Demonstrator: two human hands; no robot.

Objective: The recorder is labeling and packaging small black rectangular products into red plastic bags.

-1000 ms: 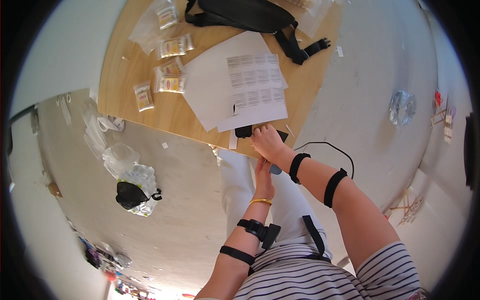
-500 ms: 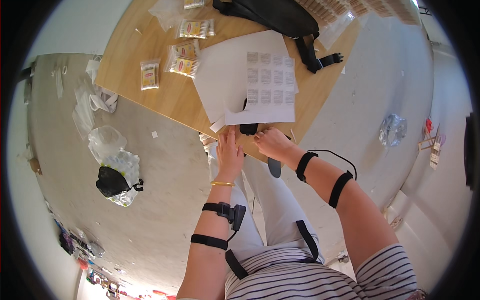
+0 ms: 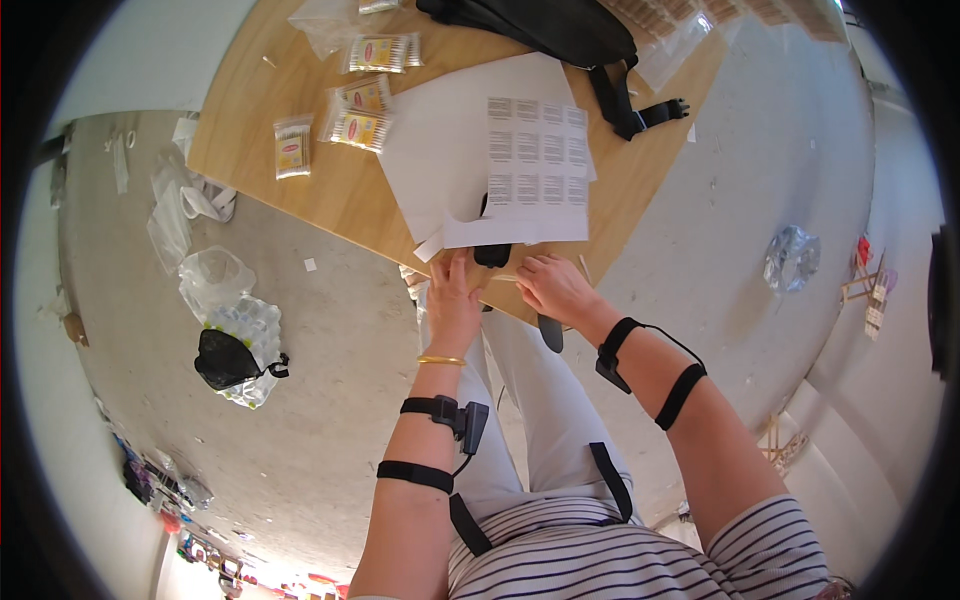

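My left hand (image 3: 455,305) lies at the near edge of the wooden table (image 3: 350,215), its fingers stretched out on the wood. To its right, my right hand (image 3: 555,288) is closed, with fingertips bent together by the table edge. A thin pale sliver shows at those fingertips, too small to name. Between and just beyond the hands sits a small black object (image 3: 492,256), partly hidden under a printed white sheet (image 3: 515,232) with rows of text blocks. Beneath that lies a larger blank white sheet (image 3: 430,130).
Clear packets of cotton swabs (image 3: 293,148) lie on the table's left side. A black strapped bag (image 3: 560,30) is at the back, near bundled wooden sticks (image 3: 680,15). Plastic bags (image 3: 215,280) and a black mesh item (image 3: 228,358) rest on the floor at left.
My right hand has drawn slightly right, away from the black object, and its wrist has turned. My left hand has moved little. The whole view has shifted slightly.
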